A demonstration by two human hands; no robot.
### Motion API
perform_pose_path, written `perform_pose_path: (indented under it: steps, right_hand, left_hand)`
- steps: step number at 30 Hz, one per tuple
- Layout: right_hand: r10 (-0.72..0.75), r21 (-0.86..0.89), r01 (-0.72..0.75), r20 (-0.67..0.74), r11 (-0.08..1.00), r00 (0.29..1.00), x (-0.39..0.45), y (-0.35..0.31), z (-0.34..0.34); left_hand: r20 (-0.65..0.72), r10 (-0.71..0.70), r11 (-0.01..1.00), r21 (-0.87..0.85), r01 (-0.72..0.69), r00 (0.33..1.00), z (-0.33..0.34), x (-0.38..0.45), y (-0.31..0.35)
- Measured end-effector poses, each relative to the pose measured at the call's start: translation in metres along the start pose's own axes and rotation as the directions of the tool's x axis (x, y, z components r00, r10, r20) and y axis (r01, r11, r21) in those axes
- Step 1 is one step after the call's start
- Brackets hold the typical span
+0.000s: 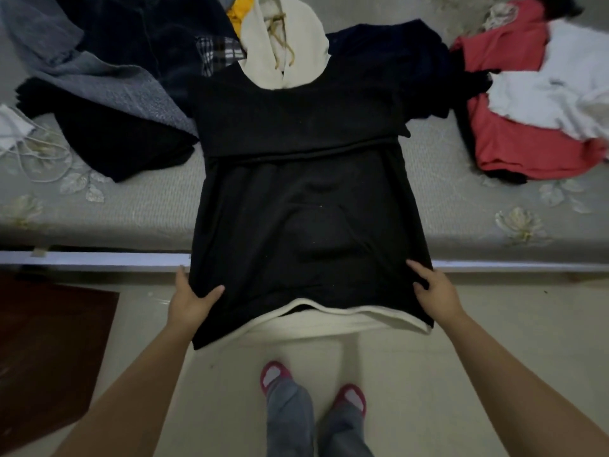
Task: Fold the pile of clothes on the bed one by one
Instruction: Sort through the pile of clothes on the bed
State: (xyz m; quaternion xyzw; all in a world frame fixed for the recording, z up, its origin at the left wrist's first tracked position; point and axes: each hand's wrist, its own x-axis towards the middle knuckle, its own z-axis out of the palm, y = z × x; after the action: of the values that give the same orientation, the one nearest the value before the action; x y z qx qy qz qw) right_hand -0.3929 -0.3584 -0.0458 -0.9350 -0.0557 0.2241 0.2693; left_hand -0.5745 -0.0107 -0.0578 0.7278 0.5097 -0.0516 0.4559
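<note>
**Black hoodie held at its hem over the edge of the bed**

At the far left, on the bed (138, 209), lies a white cloth with cords (13, 127), and beside it a heap of dark and grey clothes (108, 94) spreads toward the far side. A dark red mat (49, 351) covers the floor near the left

The left hand (189, 300) grips the near left corner of the black hoodie (303, 209), thumb on top of the fabric and fingers curled under it. The hoodie lies flat down the middle of the bed, its sleeves folded across the chest, its cream hood (286, 51) at the far end touching the pile, and its hem hanging past the near edge of the mattress so that the cream lining (362, 319) shows. A yellow garment (240, 11) peeks out just left of the hood. Below the hem, the person's feet in pink slippers (273, 374) stand on the pale floor

The right hand (435, 291) holds the near right corner of the hoodie, thumb on top and fingers tucked round the edge. At the far right, a red garment (514, 146) lies with white clothes (553, 94) on top of it, well apart from the hoodie
</note>
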Motion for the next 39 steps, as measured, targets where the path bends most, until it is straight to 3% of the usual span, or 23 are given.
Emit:
perform_pose_path:
  steps: [3,7,14,22,26,29,34,39]
  right_hand:
    - [0.054,-0.091,-0.05,0.043,0.995,0.998,0.003,0.001,0.008]
    - [0.097,-0.189,-0.082,0.071,0.979,0.993,0.012,0.001,0.023]
    - [0.19,-0.096,-0.186,0.041,0.978,0.981,0.016,-0.002,0.054]
    - [0.107,-0.284,-0.097,0.017,0.954,0.994,0.018,0.02,0.063]
    - [-0.027,-0.121,0.013,-0.112,0.993,0.993,0.003,0.026,0.044]
    - [-0.013,0.028,0.019,-0.2,0.999,0.98,-0.013,0.031,0.029]
    - [0.015,0.073,-0.011,-0.06,0.997,0.998,-0.023,0.026,0.016]
    - [0.138,0.093,-0.147,0.09,0.985,0.986,-0.024,0.009,0.016]
  left_hand:
    - [-0.031,-0.058,0.994,-0.099,0.054,0.998,0.011,-0.008,-0.004]
    - [-0.1,0.023,0.99,-0.135,-0.037,0.995,0.027,-0.02,-0.002]
    - [-0.163,0.178,0.984,0.019,-0.178,0.97,0.03,-0.032,-0.005]
    - [-0.153,0.135,0.986,0.114,-0.118,0.979,0.026,-0.03,-0.013]
    - [-0.141,0.123,0.985,0.136,-0.104,0.982,0.022,-0.027,-0.016]
    - [-0.136,0.134,0.982,0.152,-0.113,0.981,0.021,-0.028,-0.017]
    - [-0.119,0.14,0.979,0.163,-0.12,0.983,0.012,-0.029,-0.016]
    - [-0.072,0.159,0.971,0.192,-0.142,0.985,0.007,-0.028,-0.017]
